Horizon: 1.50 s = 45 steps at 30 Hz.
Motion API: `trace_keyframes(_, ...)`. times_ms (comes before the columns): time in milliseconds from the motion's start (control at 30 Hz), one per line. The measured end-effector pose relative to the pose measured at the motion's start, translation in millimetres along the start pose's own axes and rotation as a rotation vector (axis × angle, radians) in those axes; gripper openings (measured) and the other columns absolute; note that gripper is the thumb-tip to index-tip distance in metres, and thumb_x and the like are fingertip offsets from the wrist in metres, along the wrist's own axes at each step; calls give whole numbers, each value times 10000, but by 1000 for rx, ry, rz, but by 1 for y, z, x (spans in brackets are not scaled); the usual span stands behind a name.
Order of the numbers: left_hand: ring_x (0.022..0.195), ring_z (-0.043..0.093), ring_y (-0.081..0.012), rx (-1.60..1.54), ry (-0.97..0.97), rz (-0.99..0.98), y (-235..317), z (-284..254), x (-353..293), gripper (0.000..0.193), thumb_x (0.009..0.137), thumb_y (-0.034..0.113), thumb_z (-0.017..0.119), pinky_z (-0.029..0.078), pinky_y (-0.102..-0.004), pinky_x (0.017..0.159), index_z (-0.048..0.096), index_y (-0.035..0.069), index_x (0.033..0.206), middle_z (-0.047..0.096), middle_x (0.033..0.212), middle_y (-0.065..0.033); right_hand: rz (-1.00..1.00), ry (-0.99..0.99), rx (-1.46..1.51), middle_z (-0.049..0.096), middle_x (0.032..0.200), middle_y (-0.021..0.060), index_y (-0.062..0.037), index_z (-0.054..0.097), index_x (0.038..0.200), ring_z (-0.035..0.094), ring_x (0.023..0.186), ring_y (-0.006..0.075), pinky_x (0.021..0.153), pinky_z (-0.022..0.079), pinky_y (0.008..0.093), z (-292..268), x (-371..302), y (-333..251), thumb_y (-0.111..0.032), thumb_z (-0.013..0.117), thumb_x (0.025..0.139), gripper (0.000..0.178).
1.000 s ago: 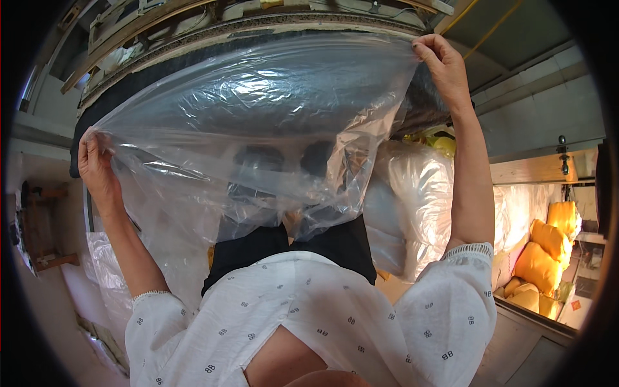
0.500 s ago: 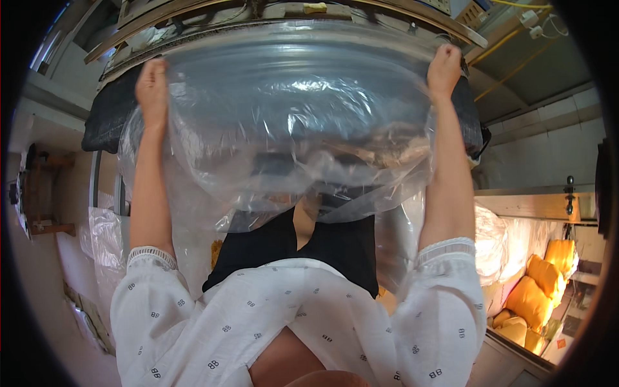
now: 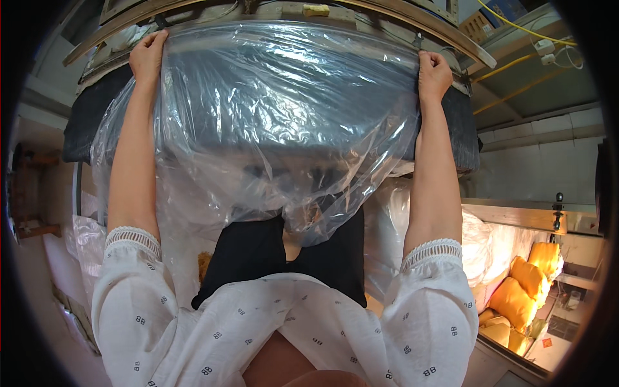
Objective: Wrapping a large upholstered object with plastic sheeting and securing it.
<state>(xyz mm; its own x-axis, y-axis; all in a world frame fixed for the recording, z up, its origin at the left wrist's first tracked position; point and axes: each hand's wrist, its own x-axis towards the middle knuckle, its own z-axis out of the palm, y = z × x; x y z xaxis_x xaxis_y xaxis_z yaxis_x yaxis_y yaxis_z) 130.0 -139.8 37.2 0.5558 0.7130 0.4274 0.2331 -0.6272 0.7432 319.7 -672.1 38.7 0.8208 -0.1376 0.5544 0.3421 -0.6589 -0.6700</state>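
A wide sheet of clear plastic film (image 3: 277,97) is stretched between my two hands, over a dark-covered bench edge (image 3: 445,129). My left hand (image 3: 148,57) pinches its far left corner, fingers closed. At the far right corner, my right hand (image 3: 434,72) is closed on the same film. The far edge runs nearly straight from hand to hand, close to the wooden frame. Toward me the film hangs in loose, shiny folds over my lap. Whether it is one layer or more, I cannot tell.
Beyond the film runs a long wooden bar (image 3: 445,39) with a small yellow block (image 3: 316,10) behind it. A yellow cable (image 3: 516,24) and white plug lie at the upper right. Stuffed yellow sacks (image 3: 516,290) and more clear plastic (image 3: 478,248) are at the lower right.
The film has been drawn tauter, and its far edge now lies straighter. My left hand has moved farther away and slightly left; my right hand has come slightly nearer and left.
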Motion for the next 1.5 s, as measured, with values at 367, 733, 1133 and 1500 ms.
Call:
trace_keyframes(367, 656, 544, -174, 141, 10, 60, 1, -13, -7, 383, 804, 424, 641, 442, -312, 652, 596, 45, 782, 592, 703, -62, 116, 125, -181, 442, 1057, 203, -8, 481, 879, 461, 1014, 359, 903, 370, 441, 7, 5, 6, -237, 656, 758, 312)
trace_keyframes(733, 701, 565, -173, 64, -30, 280, -10, -21, -4, 438, 867, 430, 602, 445, -284, 675, 641, -1, 941, 610, 759, -90, 181, 211, -110, 534, 1097, 298, 116, 605, 940, 457, 1066, 434, 934, 344, 483, 0, 12, -6, -393, 443, 895, 535)
trace_keyframes(1133, 845, 543, -94, -98, -252, 61, 1, -124, -88, 279, 893, 283, 625, 422, -224, 783, 660, 26, 993, 606, 884, -9, 85, -422, 483, 671, 1016, 54, -25, 590, 887, 560, 898, 110, 848, 418, 235, -78, -78, -44, -152, 654, 856, 145)
trace_keyframes(1500, 1055, 553, -215, 24, -705, 1040, 188, -79, -350, 557, 663, 337, 775, 352, -430, 938, 578, 99, 1126, 607, 1099, -36, 100, -418, 872, 637, 928, 78, -52, 470, 929, 589, 850, 118, 822, 464, 239, -132, -116, -78, -3, 593, 880, 142)
